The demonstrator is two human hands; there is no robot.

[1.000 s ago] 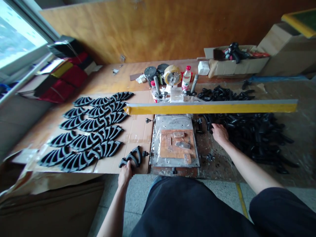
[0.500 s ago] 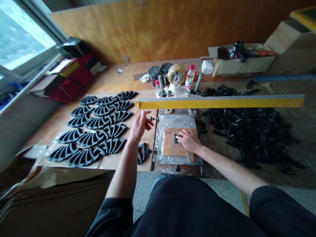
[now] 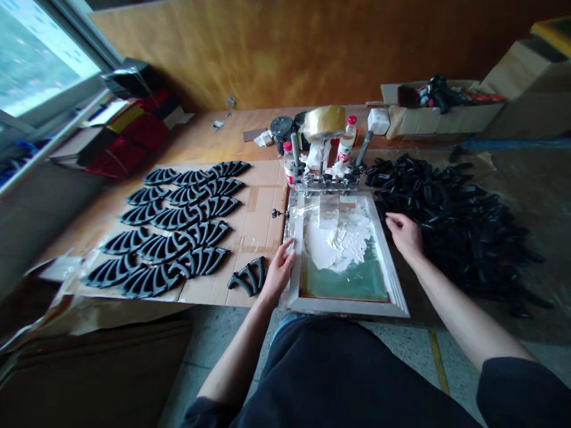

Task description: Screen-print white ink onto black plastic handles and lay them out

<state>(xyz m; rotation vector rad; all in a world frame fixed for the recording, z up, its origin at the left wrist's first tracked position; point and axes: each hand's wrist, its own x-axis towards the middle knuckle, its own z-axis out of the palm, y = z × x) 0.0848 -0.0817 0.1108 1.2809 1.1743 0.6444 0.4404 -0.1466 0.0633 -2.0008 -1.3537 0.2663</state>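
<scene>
A screen-printing frame [image 3: 352,309] lies lowered in front of me, its pale rim around a green mesh. White paste [image 3: 341,246] is smeared over the mesh's upper part, and a pale, see-through scraper [image 3: 329,211] stands at its far end. My left hand [image 3: 279,270] is closed on the frame's left edge, fingers on the rim. Right of the frame, my right hand [image 3: 405,235] is held with fingers curled together beside the heap of black curved parts [image 3: 459,238]; whether anything is between its fingertips is hidden.
Rows of black fan-like groups of parts [image 3: 163,211] lie on cardboard [image 3: 261,205] at left, a few loose parts [image 3: 250,276] nearer me. Behind the frame stand clamp posts, a tape roll [image 3: 323,122], bottles [image 3: 345,142] and a dark tub [image 3: 282,132]. An open carton [image 3: 441,122] sits back right.
The frame has swung down from its raised, edge-on position and covers the base plate. My left hand came down with its edge. My right hand left the black part on the plate and moved right.
</scene>
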